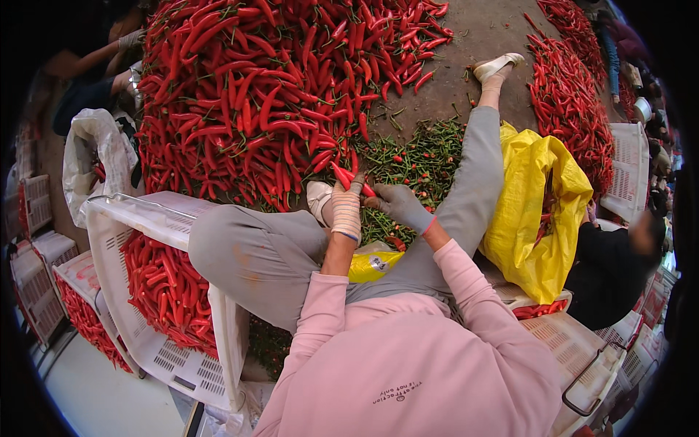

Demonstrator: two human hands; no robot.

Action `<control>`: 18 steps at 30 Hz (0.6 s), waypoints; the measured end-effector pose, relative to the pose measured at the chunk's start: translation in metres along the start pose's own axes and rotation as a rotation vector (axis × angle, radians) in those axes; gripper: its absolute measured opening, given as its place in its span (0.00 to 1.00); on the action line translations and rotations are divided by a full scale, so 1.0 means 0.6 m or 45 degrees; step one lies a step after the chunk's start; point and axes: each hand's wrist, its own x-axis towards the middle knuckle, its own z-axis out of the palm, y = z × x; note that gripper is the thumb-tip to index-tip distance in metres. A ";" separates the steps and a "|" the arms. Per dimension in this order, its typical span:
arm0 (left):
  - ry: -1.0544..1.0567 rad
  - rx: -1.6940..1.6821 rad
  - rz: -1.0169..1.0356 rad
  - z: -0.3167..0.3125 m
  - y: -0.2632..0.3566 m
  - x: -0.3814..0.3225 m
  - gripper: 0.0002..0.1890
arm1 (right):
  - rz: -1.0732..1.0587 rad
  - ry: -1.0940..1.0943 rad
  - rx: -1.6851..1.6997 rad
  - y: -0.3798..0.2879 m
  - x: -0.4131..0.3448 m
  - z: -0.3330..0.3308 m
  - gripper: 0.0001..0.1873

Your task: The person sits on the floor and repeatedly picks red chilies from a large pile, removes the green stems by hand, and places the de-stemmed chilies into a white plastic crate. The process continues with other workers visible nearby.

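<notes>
My left hand, in a striped glove with grey fingertips, holds red chili peppers pointing up and away from me. Close on its right, my right hand wears a grey glove, its fingertips at the lower end of a red pepper. Both hands are over the ground between my knees. Beyond them rises a large heap of red chili peppers. Green pepper stems with small red bits lie on the ground just past my right hand.
At left stands a white plastic crate of red peppers. A white sack is behind it. A yellow bag with peppers is at my right. Crates and another pepper heap lie farther right. A person sits there; another person's gloved hand is upper left.
</notes>
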 end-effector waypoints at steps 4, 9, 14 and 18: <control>0.160 -0.357 -0.299 -0.005 0.014 -0.008 0.10 | 0.063 -0.190 0.675 -0.022 -0.030 -0.007 0.22; 0.231 -0.842 -0.318 -0.015 0.044 0.004 0.10 | -0.098 -0.399 0.445 0.019 -0.031 0.021 0.15; 0.233 -0.368 -0.022 -0.015 0.019 0.008 0.13 | 0.398 0.368 -0.309 0.148 0.157 -0.020 0.19; 0.027 -0.474 -0.164 -0.016 -0.009 0.016 0.14 | 0.641 0.407 -0.182 0.170 0.321 -0.005 0.20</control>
